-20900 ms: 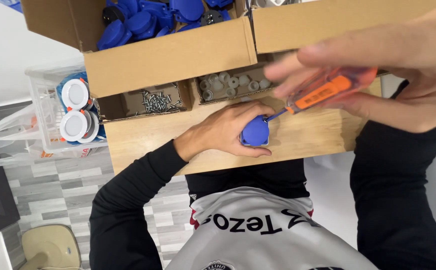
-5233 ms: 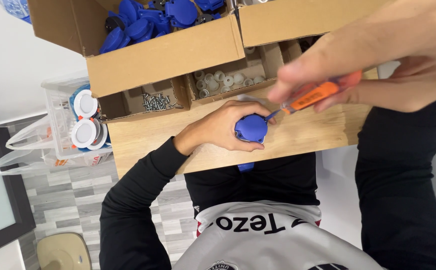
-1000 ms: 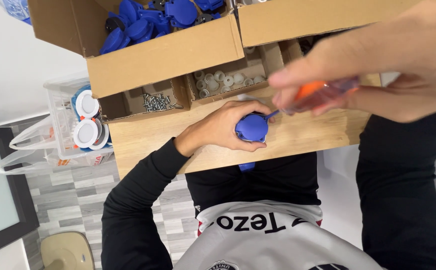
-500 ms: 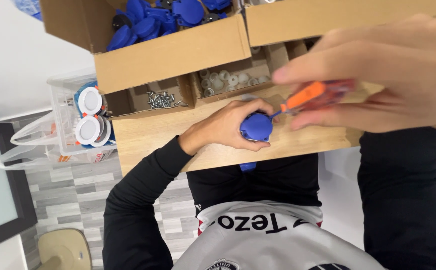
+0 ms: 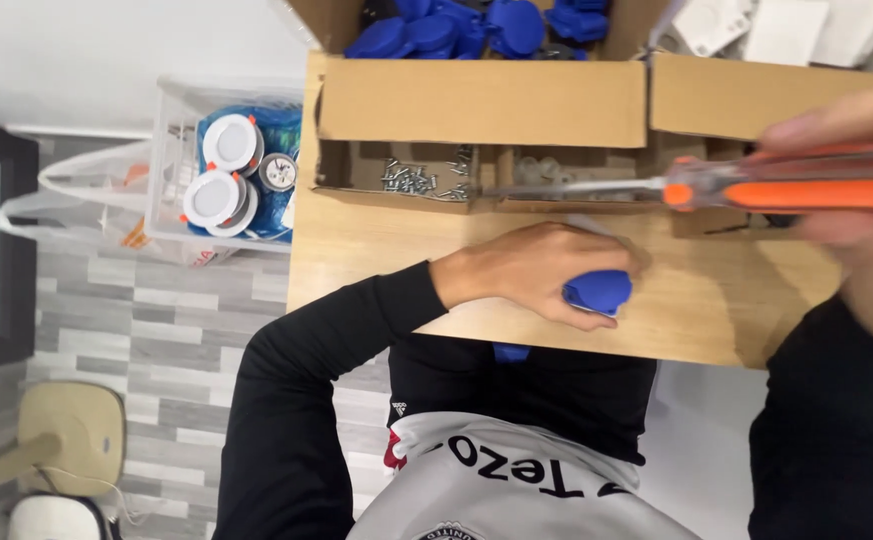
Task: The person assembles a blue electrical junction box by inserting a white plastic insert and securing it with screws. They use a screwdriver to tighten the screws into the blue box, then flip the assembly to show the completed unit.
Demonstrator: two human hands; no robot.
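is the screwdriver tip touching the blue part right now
No, the orange-handled screwdriver is raised, its tip over the small cardboard box of screws, away from the blue plastic part.

The screwdriver (image 5: 757, 190) has an orange handle and silver shaft, the small part (image 5: 599, 292) is blue, the table (image 5: 377, 260) pale wood-grained, the boxes (image 5: 482, 100) plain brown, and the sleeves (image 5: 337, 340) black.

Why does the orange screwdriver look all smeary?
In the head view, the orange-handled screwdriver and the right hand holding it are streaked by blur close to the camera; the left hand on the blue plastic cap looks sharp.
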